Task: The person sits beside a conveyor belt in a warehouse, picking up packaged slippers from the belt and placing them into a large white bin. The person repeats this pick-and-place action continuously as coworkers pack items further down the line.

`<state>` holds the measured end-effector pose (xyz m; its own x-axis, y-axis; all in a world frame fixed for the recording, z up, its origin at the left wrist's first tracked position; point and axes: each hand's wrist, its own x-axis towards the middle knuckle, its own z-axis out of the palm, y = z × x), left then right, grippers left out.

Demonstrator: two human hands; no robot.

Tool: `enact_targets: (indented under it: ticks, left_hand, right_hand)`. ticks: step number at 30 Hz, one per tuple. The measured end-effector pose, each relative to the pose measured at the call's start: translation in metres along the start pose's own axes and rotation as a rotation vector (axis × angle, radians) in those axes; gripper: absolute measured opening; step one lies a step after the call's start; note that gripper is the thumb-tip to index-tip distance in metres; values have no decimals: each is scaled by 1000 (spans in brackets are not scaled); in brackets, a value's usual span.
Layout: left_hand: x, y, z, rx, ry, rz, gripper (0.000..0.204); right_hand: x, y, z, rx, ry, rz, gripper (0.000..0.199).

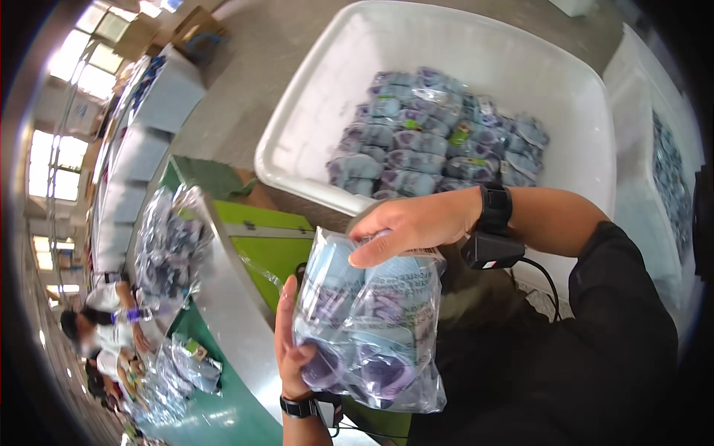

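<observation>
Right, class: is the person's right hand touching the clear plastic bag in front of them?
Touching. The head view shows the right hand at the upper end of the clear plastic bag, its thumb lying on it.

Fisheye on wearer's head; faces down; left hand, right hand near; white tub farther.

tub: packs inside | bin: just right of tub | bag: before tub's near rim | surface: left of and before tub, more packs on it | co-workers: far left of tub | cartons: left of tub, well apart
</observation>
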<state>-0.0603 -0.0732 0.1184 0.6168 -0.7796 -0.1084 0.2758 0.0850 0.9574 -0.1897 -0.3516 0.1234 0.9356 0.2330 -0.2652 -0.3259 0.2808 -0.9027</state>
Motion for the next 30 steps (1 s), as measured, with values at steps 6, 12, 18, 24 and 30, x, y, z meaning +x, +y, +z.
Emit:
enact_targets:
  ticks: [6,12,18,24,30]
  left_hand:
    - [51,-20,7,-123,-127,-443,92]
    - [79,-19,46,-177,-207,-359,85]
    - [49,-15,-37,123,7,-234,64]
    - [-22,5,-123,234,379,-335,54]
    - [-76,19,-167,226,513,-339,57]
  right_hand:
    - [-34,21,-37,229,159,33,59]
    - [-72,29,-67,207,369,-173,55]
    - [-141,43,-125,283,713,-386,52]
    - [-193,117,-192,281,1135,-414,56]
    - [-193,268,-262,256,1395,-312,63]
